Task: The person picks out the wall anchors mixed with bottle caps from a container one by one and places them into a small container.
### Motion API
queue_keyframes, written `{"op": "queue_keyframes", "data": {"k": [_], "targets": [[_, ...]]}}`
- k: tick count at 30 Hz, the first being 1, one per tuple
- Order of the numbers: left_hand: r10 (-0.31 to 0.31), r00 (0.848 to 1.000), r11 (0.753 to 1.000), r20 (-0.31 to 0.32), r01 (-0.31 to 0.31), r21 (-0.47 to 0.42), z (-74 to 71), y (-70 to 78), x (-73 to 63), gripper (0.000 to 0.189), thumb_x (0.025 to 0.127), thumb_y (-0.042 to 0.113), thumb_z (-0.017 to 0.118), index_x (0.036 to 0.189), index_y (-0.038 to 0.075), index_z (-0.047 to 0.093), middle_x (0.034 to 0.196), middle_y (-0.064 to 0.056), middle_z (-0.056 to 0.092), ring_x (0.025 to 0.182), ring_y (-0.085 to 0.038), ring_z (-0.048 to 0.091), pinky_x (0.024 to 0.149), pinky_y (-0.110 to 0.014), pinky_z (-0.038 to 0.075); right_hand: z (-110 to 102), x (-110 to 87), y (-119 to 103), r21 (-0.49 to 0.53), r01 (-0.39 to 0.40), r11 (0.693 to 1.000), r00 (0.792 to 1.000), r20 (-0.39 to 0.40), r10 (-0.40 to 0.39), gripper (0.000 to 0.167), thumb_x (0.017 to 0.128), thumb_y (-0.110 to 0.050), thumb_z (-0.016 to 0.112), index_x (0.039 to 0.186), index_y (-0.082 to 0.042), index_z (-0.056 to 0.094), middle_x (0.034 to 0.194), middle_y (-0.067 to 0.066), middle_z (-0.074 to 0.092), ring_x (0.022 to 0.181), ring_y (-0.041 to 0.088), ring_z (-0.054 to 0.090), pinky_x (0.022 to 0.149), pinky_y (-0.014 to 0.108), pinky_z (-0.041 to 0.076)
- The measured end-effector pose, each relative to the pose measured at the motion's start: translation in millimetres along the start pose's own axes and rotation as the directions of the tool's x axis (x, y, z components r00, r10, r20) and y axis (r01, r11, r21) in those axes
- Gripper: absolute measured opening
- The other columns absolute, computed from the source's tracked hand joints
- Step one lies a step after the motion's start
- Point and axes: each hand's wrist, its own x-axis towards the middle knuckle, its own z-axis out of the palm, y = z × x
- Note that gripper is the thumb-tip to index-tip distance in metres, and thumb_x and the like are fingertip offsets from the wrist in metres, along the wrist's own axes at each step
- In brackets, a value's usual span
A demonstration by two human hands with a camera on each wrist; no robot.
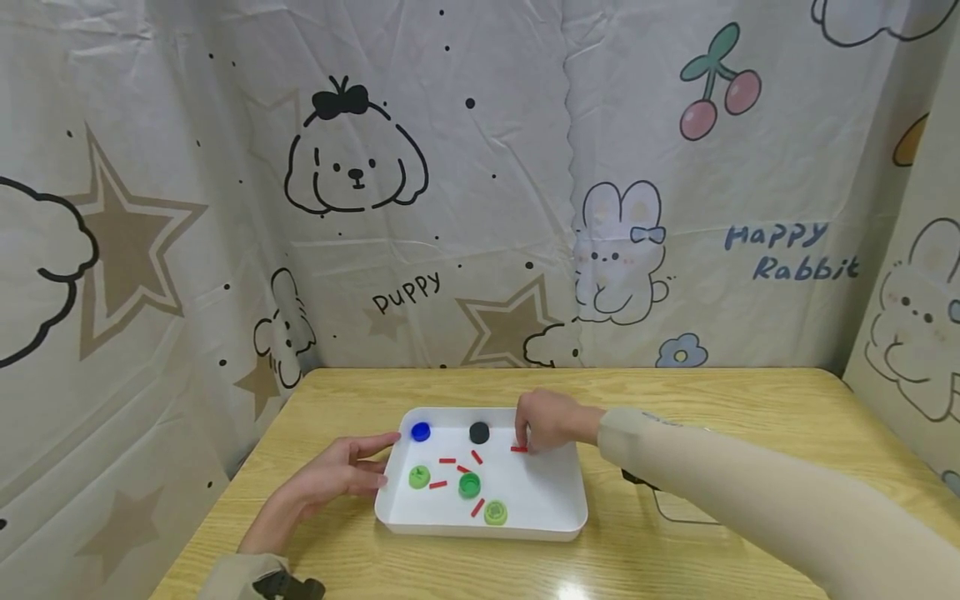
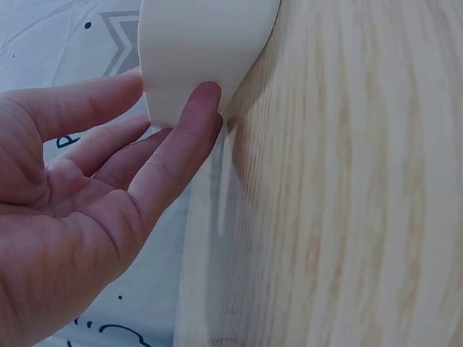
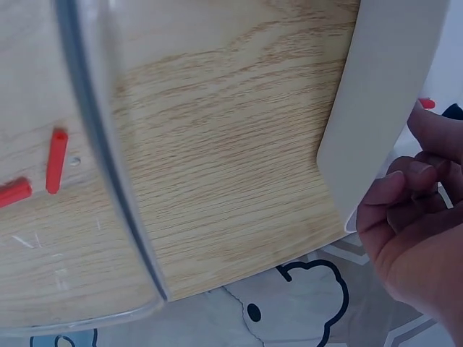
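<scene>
Tabletop (image 3: 231,159) box (image 3: 113,173) holds sticks (image 3: 56,160), seemingly — right wrist only.

White tray (image 1: 480,531) with bright caps (image 1: 419,477) and red sticks (image 1: 447,461), on a honey-coloured table (image 1: 337,558) with wavy wood grain.
Of the round caps, one is deep blue, one black, one mid-green and two yellowish lime green; a see-through box (image 3: 119,184) shows a blue-grey rim in the right wrist view, and the sleeves (image 1: 720,475) are plain beige. The cream cloth (image 1: 495,150) is printed with a black-outlined puppy (image 1: 356,154) wearing a solid black bow (image 1: 341,102), tan stars (image 1: 120,242), pink cherries (image 1: 699,120) with green leaves (image 1: 723,41), a blue flower (image 1: 681,352) with a yellow centre, blue "Happy Rabbit" lettering (image 1: 795,250) and scattered black dots (image 1: 470,103).
</scene>
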Motion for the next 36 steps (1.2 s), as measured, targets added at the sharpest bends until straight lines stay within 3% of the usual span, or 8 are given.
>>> {"op": "queue_keyframes", "data": {"k": [6,10,15,19,30,36], "targets": [[0.006,1.0,1.0,0.006,-0.006,-0.007,0.4,0.2,0.2,0.075,0.094,-0.007,0.068,0.159,-0.012,0.032,0.161,-0.034,0.035,0.143,-0.048,0.043,0.097,-0.046,0.057,2,-1.3,1,0.014,0.013,1.0,1.0,0.027,-0.013,0.025,0.083,0.003,0.085,0.074,-0.019,0.078,0.081,-0.008,0.067,0.076,0.013,0.058,0.07,0.031,0.053],[0.007,1.0,1.0,0.0,-0.007,-0.001,0.0,-0.4,0.2,0.074,0.094,-0.007,0.068,0.159,-0.012,0.032,0.161,-0.034,0.035,0.143,-0.049,0.043,0.098,-0.046,0.057,3,1.5,3,0.02,0.037,0.999,0.998,0.041,-0.037,0.026,0.081,0.005,0.086,0.093,-0.018,0.085,0.085,-0.006,0.064,0.079,0.012,0.053,0.071,0.028,0.049],[0.005,1.0,1.0,-0.006,-0.005,-0.001,-0.1,-0.5,0.1,0.074,0.093,-0.008,0.068,0.158,-0.012,0.033,0.161,-0.034,0.035,0.143,-0.049,0.043,0.097,-0.046,0.057,3,5.2,6,0.05,0.143,0.988,0.987,0.071,-0.147,0.037,0.084,0.008,0.084,0.112,-0.017,0.085,0.078,-0.002,0.057,0.072,0.009,0.045,0.065,0.023,0.039],[0.003,1.0,1.0,-0.01,-0.003,0.002,0.2,-0.6,0.2,0.074,0.093,-0.007,0.069,0.158,-0.011,0.034,0.161,-0.034,0.035,0.142,-0.048,0.044,0.098,-0.046,0.057,3,6.3,7,0.067,0.196,0.978,0.976,0.081,-0.201,0.034,0.085,0.009,0.082,0.109,-0.014,0.086,0.076,-0.002,0.057,0.072,0.008,0.043,0.065,0.022,0.037],[0.004,1.0,1.0,-0.003,-0.004,0.008,-1.6,0.0,1.0,0.074,0.093,-0.007,0.069,0.159,-0.01,0.035,0.163,-0.033,0.031,0.143,-0.049,0.041,0.099,-0.046,0.056,7,9.8,6,0.195,0.16,0.968,0.979,0.095,-0.18,0.029,0.084,0.006,0.085,0.105,-0.015,0.086,0.064,-0.005,0.04,0.063,0.009,0.039,0.06,0.022,0.034],[0.001,1.0,1.0,0.008,-0.001,0.0,-1.4,-0.5,1.4,0.075,0.094,-0.006,0.069,0.159,-0.01,0.033,0.162,-0.034,0.032,0.142,-0.05,0.043,0.098,-0.047,0.057,11,12.2,9,0.205,0.178,0.962,0.976,0.09,-0.2,0.03,0.082,0.008,0.086,0.101,-0.015,0.086,0.06,-0.006,0.034,0.06,0.009,0.035,0.058,0.022,0.032]]}}
